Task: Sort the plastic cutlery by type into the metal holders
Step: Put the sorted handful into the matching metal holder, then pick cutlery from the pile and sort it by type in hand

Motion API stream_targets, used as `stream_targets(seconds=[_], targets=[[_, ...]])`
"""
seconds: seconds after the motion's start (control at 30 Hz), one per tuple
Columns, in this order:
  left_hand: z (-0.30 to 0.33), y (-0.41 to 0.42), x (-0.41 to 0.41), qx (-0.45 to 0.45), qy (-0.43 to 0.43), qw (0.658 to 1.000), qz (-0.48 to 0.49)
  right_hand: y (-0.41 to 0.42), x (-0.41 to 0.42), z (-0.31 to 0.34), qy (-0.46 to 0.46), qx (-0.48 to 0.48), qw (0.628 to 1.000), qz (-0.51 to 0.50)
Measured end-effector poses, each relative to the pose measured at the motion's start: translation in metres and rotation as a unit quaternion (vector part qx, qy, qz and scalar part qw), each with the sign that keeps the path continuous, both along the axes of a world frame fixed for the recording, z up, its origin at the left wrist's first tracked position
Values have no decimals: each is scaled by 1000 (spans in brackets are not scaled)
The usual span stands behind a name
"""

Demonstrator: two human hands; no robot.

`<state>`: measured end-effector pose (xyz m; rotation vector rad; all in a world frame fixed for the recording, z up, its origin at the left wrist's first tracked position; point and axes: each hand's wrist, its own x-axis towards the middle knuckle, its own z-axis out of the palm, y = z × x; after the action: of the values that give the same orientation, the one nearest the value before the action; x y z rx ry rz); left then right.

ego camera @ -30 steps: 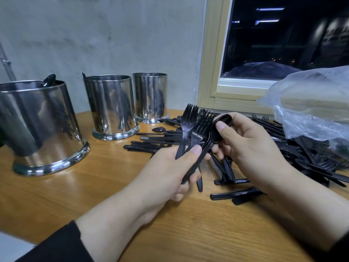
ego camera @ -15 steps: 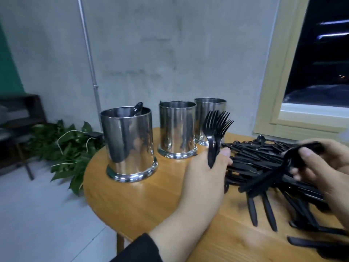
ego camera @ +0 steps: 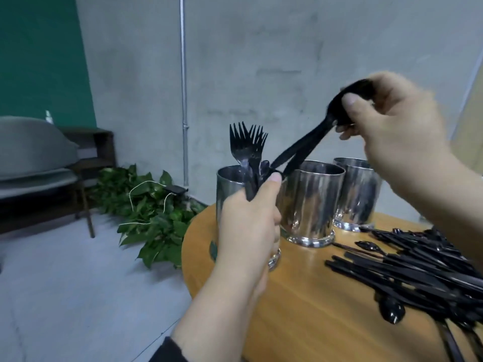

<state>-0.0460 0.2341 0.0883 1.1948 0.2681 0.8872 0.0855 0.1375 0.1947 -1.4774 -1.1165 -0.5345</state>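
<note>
Left hand: the left hand [ego camera: 248,226], centre of the frame, grips a bunch of forks [ego camera: 247,145] by the handles, tines up.
Right hand: the right hand [ego camera: 392,121], upper right, pinches the bowls of spoons [ego camera: 313,142], handles slanting down to the nearest holder [ego camera: 227,184].
Change: a second ago both bunches were together over the pile [ego camera: 418,267]; half a second ago they had parted; now both are raised at the holders.
Meaning: the spoons look about to drop in, likely the forks next.
Other holders: the middle holder [ego camera: 311,202] and far holder [ego camera: 358,192] stand right of centre.
</note>
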Motion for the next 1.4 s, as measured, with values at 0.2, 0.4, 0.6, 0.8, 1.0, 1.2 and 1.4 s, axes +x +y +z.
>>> stream_targets(seconds=[0.2, 0.4, 0.6, 0.8, 1.0, 1.2, 1.4], targets=[[-5, 36, -19, 3, 33, 999, -28, 87, 15, -2, -19, -116, 992, -44], [-8, 50, -24, -1, 61, 996, -59, 110, 23, -29, -53, -324, 941, -84], [-9, 46, -26, 20, 74, 992, -105, 63, 1, -16, -42, -217, 974, -42], [-6, 23, -12, -20, 73, 982, -175, 21, -24, -25, 18, -289, 953, 88], [-8, 4, 7, 27, 55, 984, -170, -7, -12, -33, 105, -221, 964, 103], [-11, -9, 24, 87, 85, 983, -135, -29, 3, -35, 119, -218, 967, 55], [-15, -15, 46, 114, 113, 982, -103, -34, 23, -40, 95, -259, 961, 28]])
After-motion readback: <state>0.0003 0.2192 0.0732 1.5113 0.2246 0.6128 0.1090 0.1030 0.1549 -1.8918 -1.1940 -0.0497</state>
